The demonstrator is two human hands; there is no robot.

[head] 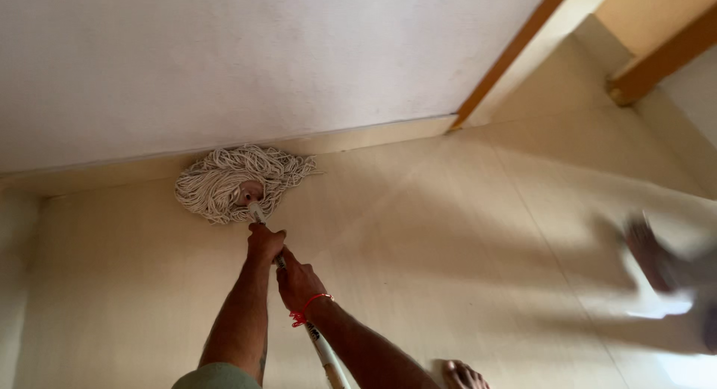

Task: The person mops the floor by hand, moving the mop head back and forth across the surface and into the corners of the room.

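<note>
— Where are we with the cream string mop head (237, 181)?

— Pressed flat on the beige tiled floor (463, 232) at its far edge, against the white wall (261, 60). Our left hand (264, 242) and right hand (297, 283) both have fingers closed around the white mop handle (323, 352), mid-scrub.

— And next?

— Probably a firm pull back along the floor.

Off-white string mop (237, 181), red wrist thread (308, 310) — cream floor (478, 232), white wall (224, 60).

Both hands (280, 266) gripping mop handle (325, 355), string mop head (231, 181) against wall (224, 60)
</note>
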